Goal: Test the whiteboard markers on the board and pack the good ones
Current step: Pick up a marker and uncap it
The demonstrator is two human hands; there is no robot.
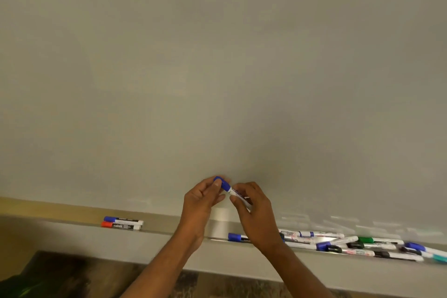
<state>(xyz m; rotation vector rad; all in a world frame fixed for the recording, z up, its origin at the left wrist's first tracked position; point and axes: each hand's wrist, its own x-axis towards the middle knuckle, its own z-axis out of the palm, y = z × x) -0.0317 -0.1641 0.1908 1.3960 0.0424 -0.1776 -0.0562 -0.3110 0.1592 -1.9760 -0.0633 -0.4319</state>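
Blue marker (pixel 232 191) sits low at mid-frame before the board (pixel 217 68). Our left hand (pixel 198 203) pinches its cap (pixel 224 184) and our right hand (pixel 258 213) curls round the barrel, a grip we judge suits uncapping. Two markers (pixel 122 223) lie at the ledge's (pixel 169 239) lower left, perhaps sorted from the heap (pixel 358 245) at lower right.

A capped blue-capped marker (pixel 229 190) with a white barrel tilts, cap toward the upper left, at lower centre before the blank whiteboard (pixel 217 68). Below, a blue marker (pixel 123 220) and a red marker (pixel 121 226) lie side by side at lower left. A jumbled pile of markers (pixel 358 247) lies at lower right.
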